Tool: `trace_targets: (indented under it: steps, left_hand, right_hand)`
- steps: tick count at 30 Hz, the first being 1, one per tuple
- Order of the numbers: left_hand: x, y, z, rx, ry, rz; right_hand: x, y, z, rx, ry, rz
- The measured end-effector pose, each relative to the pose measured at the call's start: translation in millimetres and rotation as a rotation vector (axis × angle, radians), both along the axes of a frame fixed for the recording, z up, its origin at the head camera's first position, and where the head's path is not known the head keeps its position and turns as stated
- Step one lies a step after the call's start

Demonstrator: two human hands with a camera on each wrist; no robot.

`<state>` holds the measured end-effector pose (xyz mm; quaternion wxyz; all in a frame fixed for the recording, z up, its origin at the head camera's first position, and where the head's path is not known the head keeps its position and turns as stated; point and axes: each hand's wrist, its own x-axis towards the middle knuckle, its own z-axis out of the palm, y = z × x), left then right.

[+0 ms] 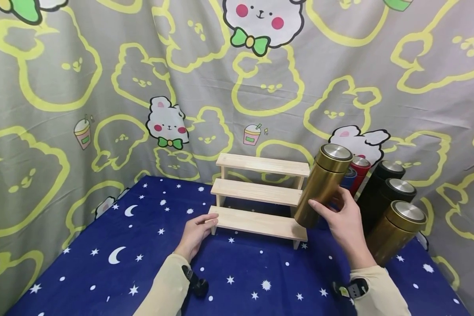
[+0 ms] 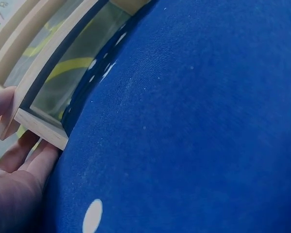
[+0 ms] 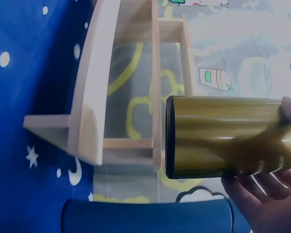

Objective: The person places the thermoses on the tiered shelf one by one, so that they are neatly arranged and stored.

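Fabric [image 1: 205, 94] printed with yellow-outlined animals is hanging behind everything, and a dark blue cloth [image 1: 75, 245] with moons and stars is spreading out in front of it. A three-tier wooden rack [image 1: 256, 192] is standing on the cloth, its shelves running left to right and stepping up toward the backdrop. To its right a group of bottles is standing: a standing gold bottle [image 1: 395, 232] nearest, two black bottles [image 1: 389, 197] behind it, then a red bottle [image 1: 359, 171] and a blue bottle [image 1: 347, 179].

A second gold bottle [image 1: 320, 184] is resting in the grip of the right hand [image 1: 345, 224], thumb and fingers curling round its body. Its long axis is running near upright, the lid leaning rightward in the head view and the base pointing down and left, toward the right ends of the lower shelves. So the rack is lying left of this grip, crosswise to the bottle, with the right hand nearer that end. The left hand [image 1: 195, 235] is holding the opposite end, thumb at the bottom shelf, fingers reaching behind the leg.

Whether the base is touching wood I cannot tell; the right wrist view is cutting off the bottle's top. The blue bottle is mostly hiding behind the held one.
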<state>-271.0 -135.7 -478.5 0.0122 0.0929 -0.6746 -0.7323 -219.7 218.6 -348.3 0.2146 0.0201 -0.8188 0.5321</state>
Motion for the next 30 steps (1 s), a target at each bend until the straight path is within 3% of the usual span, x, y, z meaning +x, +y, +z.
trace_targets:
  steps: [30]
  left_hand:
    - [2.9,-0.1,-1.1,-0.004,0.001,0.005]
  right_hand:
    - [-48.0,-59,39.1,-0.032,0.028,0.194]
